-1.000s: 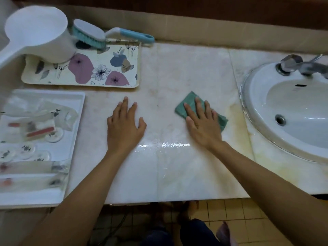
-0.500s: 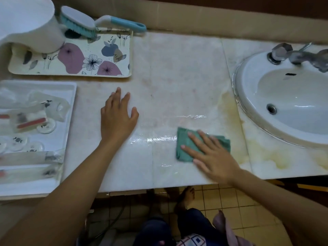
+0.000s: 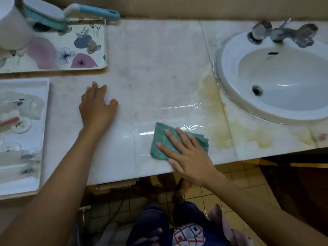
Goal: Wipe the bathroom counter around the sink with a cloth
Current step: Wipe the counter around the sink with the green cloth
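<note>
Bathroom counter, pale marble; sink at upper right, cropped by the frame edge.

Green cloth, folded, at lower centre near the front edge, left of the sink and apart from it. Right hand lies flat on it with fingers straight and spread, hiding its middle. Left hand is palm down on bare counter at centre left, holding nothing. Upper left: floral tray, brush, white vessel, cropped. Left edge: white tray, clear packets, contents indistinct. Tap blurred.
</note>
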Demonstrator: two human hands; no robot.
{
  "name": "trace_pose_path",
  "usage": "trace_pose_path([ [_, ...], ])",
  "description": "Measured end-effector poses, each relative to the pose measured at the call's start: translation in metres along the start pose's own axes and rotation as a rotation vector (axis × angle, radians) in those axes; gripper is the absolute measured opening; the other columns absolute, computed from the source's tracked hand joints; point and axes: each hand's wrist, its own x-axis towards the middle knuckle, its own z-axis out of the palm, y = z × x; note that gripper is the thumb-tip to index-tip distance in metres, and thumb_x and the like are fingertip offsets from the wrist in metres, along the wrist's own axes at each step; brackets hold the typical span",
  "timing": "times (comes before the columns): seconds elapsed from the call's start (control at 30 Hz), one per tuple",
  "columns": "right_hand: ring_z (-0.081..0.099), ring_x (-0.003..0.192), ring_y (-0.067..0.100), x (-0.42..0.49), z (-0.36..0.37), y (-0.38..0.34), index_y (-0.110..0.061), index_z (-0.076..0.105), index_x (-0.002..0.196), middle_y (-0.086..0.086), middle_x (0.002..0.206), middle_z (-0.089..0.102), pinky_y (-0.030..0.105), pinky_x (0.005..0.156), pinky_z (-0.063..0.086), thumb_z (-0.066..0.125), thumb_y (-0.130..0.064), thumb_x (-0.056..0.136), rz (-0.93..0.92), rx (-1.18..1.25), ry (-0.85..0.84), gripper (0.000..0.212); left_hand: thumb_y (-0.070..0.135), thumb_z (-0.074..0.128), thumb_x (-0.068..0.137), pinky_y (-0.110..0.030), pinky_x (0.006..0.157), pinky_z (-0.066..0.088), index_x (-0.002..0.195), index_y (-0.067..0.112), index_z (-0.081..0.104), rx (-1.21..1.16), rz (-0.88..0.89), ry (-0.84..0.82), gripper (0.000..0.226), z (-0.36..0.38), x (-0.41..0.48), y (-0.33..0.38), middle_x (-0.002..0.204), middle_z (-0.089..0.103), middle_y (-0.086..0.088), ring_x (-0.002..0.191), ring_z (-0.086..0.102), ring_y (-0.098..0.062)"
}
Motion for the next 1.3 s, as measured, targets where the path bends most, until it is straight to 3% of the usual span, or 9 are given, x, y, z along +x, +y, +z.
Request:
trace_pose_path([
  [0.13, -0.008, 0.148, 0.025, -0.027, -0.006, 0.071, -0.040, 0.005, 0.152, 0.000, 0.162, -0.003, 0.049, 0.117, 0.013, 0.019, -0.046, 0.102, 0.029, -0.073, -0.031, 0.052, 0.031, 0.055, 0.087, -0.045, 0.111, 0.022, 0.131, 0.021, 0.057, -0.097, -0.068, 0.101, 0.045, 0.003, -0.016, 0.027, 0.152, 0.035, -0.004, 0.140, 0.028, -0.026],
  [0.23, -0.006, 0.149, 0.024, 0.016, -0.012, 0.089, -0.043, 0.007, 0.151, -0.003, 0.162, -0.002, 0.047, 0.117, 0.012, 0.017, -0.046, 0.100, 0.228, -0.021, 0.033, 0.053, 0.023, 0.060, 0.085, -0.039, 0.107, 0.026, 0.118, 0.020, 0.063, -0.169, 0.073, 0.140, 0.034, 0.019, -0.035, 0.055, 0.142, 0.043, -0.002, 0.133, 0.036, -0.024],
  [0.33, -0.006, 0.148, 0.027, 0.053, -0.012, 0.071, -0.042, 0.006, 0.151, -0.002, 0.162, -0.002, 0.046, 0.117, 0.008, 0.017, -0.047, 0.099, 0.403, 0.035, 0.090, 0.054, 0.022, 0.061, 0.086, -0.037, 0.106, 0.025, 0.119, 0.020, 0.062, -0.172, 0.219, 0.102, 0.034, 0.036, -0.032, 0.080, 0.145, 0.041, 0.000, 0.135, 0.034, -0.022],
  [0.53, -0.014, 0.147, 0.026, 0.017, -0.002, 0.035, -0.041, 0.005, 0.152, -0.002, 0.162, -0.008, 0.048, 0.117, 0.005, 0.024, -0.045, 0.100, 0.196, 0.084, 0.065, 0.055, 0.032, 0.048, 0.094, -0.046, 0.111, 0.022, 0.139, 0.020, 0.047, 0.048, 0.263, 0.067, 0.046, 0.058, 0.000, 0.090, 0.158, 0.027, -0.005, 0.145, 0.022, -0.025],
  [0.73, -0.005, 0.148, 0.027, 0.085, -0.013, 0.047, -0.040, 0.016, 0.151, -0.002, 0.162, 0.003, 0.043, 0.117, 0.002, 0.026, -0.043, 0.099, 0.274, 0.158, 0.153, 0.053, 0.027, 0.041, 0.098, -0.047, 0.108, 0.024, 0.136, 0.020, 0.048, 0.101, 0.263, 0.125, 0.039, 0.065, 0.002, 0.091, 0.156, 0.031, -0.003, 0.142, 0.025, -0.025],
  [0.87, -0.008, 0.148, 0.028, 0.185, -0.039, 0.090, -0.040, 0.011, 0.152, -0.001, 0.162, -0.002, 0.047, 0.118, 0.002, 0.024, -0.042, 0.101, 0.355, 0.184, 0.106, 0.053, 0.022, 0.040, 0.099, -0.046, 0.108, 0.025, 0.134, 0.022, 0.052, 0.024, 0.247, 0.160, 0.037, 0.066, 0.003, 0.088, 0.155, 0.034, 0.001, 0.141, 0.027, -0.023],
  [1.0, -0.006, 0.148, 0.028, 0.239, -0.062, 0.143, -0.040, 0.011, 0.151, -0.002, 0.162, -0.002, 0.046, 0.118, 0.003, 0.022, -0.042, 0.101, 0.246, 0.124, 0.047, 0.052, 0.020, 0.045, 0.096, -0.046, 0.107, 0.027, 0.132, 0.021, 0.054, 0.044, 0.247, 0.175, 0.038, 0.067, 0.004, 0.090, 0.153, 0.037, 0.000, 0.139, 0.030, -0.023],
  [1.3, -0.007, 0.148, 0.027, 0.223, -0.076, 0.228, -0.040, 0.002, 0.152, -0.001, 0.162, -0.007, 0.044, 0.118, 0.003, 0.016, -0.044, 0.101, 0.290, 0.031, 0.009, 0.052, 0.021, 0.048, 0.094, -0.047, 0.105, 0.029, 0.130, 0.021, 0.056, 0.038, 0.244, 0.168, 0.037, 0.066, 0.005, 0.090, 0.153, 0.038, 0.000, 0.139, 0.029, -0.022],
])
